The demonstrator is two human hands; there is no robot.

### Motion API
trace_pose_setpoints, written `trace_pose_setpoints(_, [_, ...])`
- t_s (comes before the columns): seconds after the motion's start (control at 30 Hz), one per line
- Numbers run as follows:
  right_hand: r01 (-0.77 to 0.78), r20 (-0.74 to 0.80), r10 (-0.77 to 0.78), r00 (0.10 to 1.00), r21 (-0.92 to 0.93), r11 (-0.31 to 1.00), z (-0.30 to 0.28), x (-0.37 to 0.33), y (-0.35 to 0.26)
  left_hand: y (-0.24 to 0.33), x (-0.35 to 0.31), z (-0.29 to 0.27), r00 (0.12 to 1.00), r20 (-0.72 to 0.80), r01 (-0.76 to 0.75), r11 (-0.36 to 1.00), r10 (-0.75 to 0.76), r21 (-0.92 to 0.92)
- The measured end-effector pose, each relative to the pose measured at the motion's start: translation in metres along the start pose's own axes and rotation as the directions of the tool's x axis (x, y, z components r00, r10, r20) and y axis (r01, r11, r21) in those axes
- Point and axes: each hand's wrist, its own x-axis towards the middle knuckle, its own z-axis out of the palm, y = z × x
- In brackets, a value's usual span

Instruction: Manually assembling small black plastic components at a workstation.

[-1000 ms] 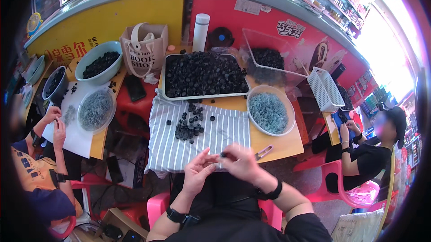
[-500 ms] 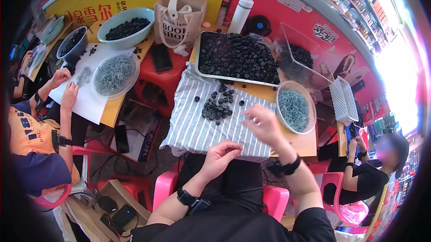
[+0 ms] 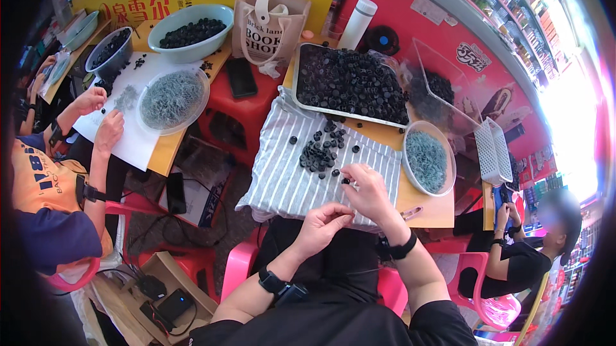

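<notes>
Head view: we list one striped cloth (image 3: pixel 276 153), soft woven fabric, grey with white lines, creased, draped over the near edge of a smooth wooden table (image 3: pixel 436 211). On the cloth we count a loose heap of black caps (image 3: pixel 317 155), small, round and dark, with a few strays about it. Over the cloth's near right part we enter the right hand (image 3: pixel 367 190), fingers bent, tips down at a small black cap (image 3: pixel 346 180); we cannot tell whether they grip it. At the cloth's near edge, the left hand (image 3: pixel 327 223), thumb and fingertips drawn together; we cannot tell whether anything lies between them. Containers: beyond the cloth, a shallow pale-rimmed tray (image 3: pixel 305 106), rectangular, heaped with like black pieces; right of the cloth, a round whitish plastic tub (image 3: pixel 452 169), filled with a wiry tangle of thin grey-green pieces (image 3: pixel 427 160); past the cloth's far right corner, a clear plastic bin (image 3: pixel 459 103) with black pieces; well left of the cloth, a pale green oval basin (image 3: pixel 189 52) holding more black pieces.
</notes>
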Motion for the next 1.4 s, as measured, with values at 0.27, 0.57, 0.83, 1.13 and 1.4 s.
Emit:
trace_pose_setpoints(0.27, [0.006, -0.252, 0.051, 0.966, 0.222, 0.975, -0.007, -0.052, -0.008, -0.002, 0.002, 0.003, 0.998, -0.063, 0.012, 1.000, -0.013, -0.020])
trace_pose_setpoints(0.57, [0.128, -0.205, -0.069, 0.976, 0.294, 0.947, -0.012, -0.052, -0.028, 0.000, 0.002, -0.007, 1.000, -0.009, -0.012, 0.911, 0.009, -0.413])
trace_pose_setpoints(0.83, [0.188, -0.098, -0.208, 0.973, -0.177, 0.966, 0.010, 0.027, -0.002, 0.003, 0.001, -0.005, 0.999, -0.041, -0.015, 0.895, -0.003, -0.445])
trace_pose_setpoints(1.13, [0.014, -0.119, -0.025, 0.993, -0.093, 0.996, 0.030, 0.031, 0.003, 0.008, 0.001, -0.010, 0.999, -0.027, 0.008, 0.877, -0.024, -0.480])
trace_pose_setpoints(1.4, [0.097, -0.047, -0.106, 0.993, -0.162, 0.982, 0.025, 0.037, -0.003, 0.006, 0.001, -0.009, 1.000, -0.016, 0.007, 0.880, -0.017, -0.475])
